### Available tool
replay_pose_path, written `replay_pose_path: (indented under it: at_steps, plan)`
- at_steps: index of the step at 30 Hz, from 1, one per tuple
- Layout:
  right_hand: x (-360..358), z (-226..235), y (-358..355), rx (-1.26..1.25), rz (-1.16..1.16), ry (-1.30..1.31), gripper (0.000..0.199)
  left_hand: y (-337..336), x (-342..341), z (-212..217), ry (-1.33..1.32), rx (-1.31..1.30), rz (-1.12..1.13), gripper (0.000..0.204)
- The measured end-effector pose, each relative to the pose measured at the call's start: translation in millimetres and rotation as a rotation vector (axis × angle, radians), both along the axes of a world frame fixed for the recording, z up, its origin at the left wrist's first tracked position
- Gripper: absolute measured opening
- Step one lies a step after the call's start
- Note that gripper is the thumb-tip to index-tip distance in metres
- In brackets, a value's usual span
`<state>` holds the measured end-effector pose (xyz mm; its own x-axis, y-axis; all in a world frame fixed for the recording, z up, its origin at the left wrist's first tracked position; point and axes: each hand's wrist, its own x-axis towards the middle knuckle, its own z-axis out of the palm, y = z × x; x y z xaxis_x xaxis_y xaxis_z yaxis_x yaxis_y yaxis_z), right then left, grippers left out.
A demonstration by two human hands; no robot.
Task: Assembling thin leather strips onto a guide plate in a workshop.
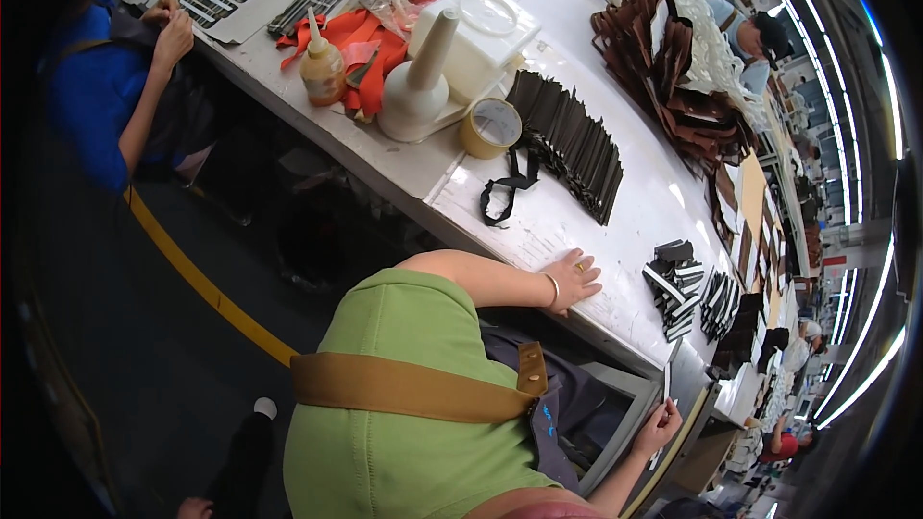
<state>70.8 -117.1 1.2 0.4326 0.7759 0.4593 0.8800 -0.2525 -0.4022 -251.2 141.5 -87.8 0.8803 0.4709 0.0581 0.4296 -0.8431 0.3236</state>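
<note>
My left hand point(576, 280) lies flat on the white tabletop point(524, 235) near its front edge, fingers stretched out, with a ring and a bracelet on it. Nothing shows under its palm. My right hand point(658, 426), lower right at the table's edge, is closed around the lower end of a thin black-and-white strip point(669, 380). The strip points up and away from my fingers. Beyond it sits a loose pile of black-and-white strips point(676, 288), with a second row of striped pieces point(719, 306) beside it. A black looped band point(510, 190) rests farther left of my left hand.
A long stack of dark strips point(567, 139) lies beyond the band. Leftward stand a tape roll point(490, 128), a white long-necked bottle point(419, 86), a white container point(476, 34) and a glue bottle point(322, 67). Brown straps point(673, 77) are heaped farther back. A person in blue point(91, 96) works at left.
</note>
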Motion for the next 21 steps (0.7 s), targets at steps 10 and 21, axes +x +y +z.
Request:
replay_pose_path:
  at_steps: [10, 21]
  plan:
    - [-6.3, 2.4, 2.3, 0.014, -0.006, -0.014, 0.019, -0.3, -1.4, -0.1, -0.011, -0.010, 0.008, 0.087]
    - [-11.2, 4.6, 3.8, 0.011, -0.028, 0.045, 0.019, -0.3, 0.5, -3.9, -0.015, -0.005, 0.014, 0.088]
